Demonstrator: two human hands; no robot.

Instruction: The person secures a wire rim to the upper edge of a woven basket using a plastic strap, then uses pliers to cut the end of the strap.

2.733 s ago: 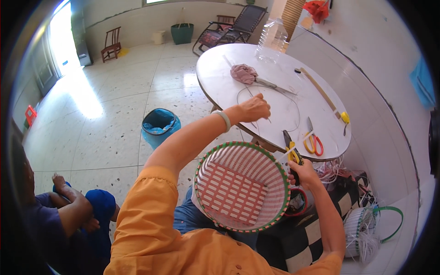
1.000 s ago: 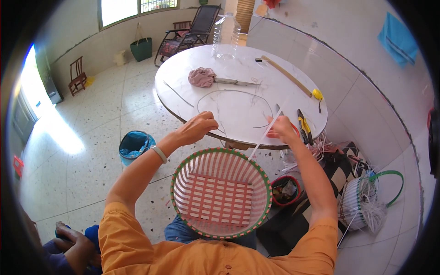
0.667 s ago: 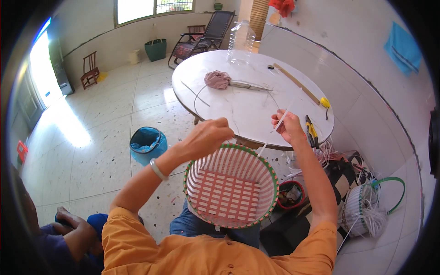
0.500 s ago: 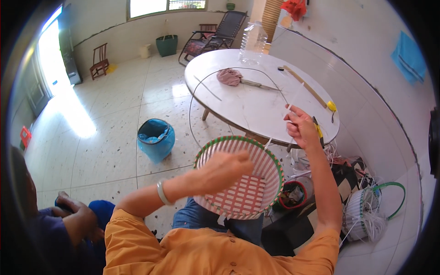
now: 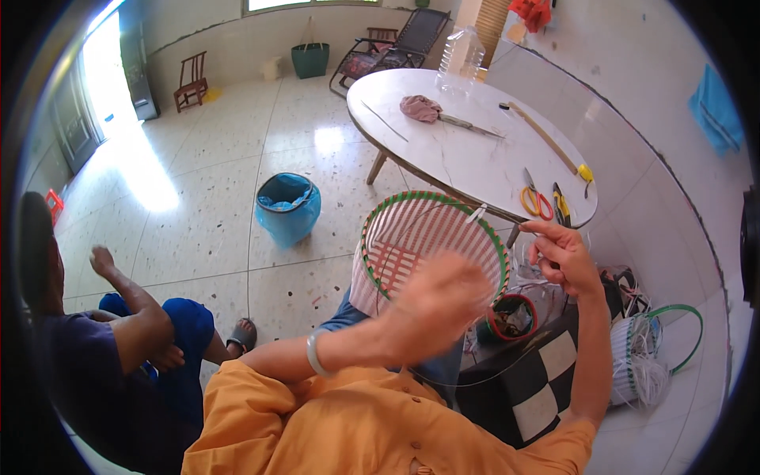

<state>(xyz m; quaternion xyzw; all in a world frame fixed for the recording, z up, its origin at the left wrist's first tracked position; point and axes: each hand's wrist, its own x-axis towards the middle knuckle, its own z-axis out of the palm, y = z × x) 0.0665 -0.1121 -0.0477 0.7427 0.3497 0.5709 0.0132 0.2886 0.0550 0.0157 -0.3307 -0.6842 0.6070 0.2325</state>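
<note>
A round woven basket (image 5: pixel 380 215) in red and white strips, with a green-bound rim, rests tilted at my knees. My left hand (image 5: pixel 445 310), blurred by motion, is in front of its near right side, fingers curled; whatever it may hold is hidden. To the right of the rim my right hand (image 5: pixel 566 257) is raised, thumb and fingers pinched together on something too fine to make out. A short white strip end (image 5: pixel 477 212) sticks up at the rim. A thin dark strand (image 5: pixel 467 385) loops across the basket and below my left forearm.
An oval white table (image 5: pixel 491 170) ahead bears red-handled scissors (image 5: pixel 537 198), a knife, a cloth and a clear bottle (image 5: pixel 461 59). A blue lined bin (image 5: pixel 287 214) stands left of the basket. Another person (image 5: pixel 119 340) sits at left. A white basket of strips (image 5: pixel 633 356) is at right.
My right hand has come down from over the table, and the white strip it held no longer shows there. My left hand has shifted right. The dark loop has dropped from the table toward me.
</note>
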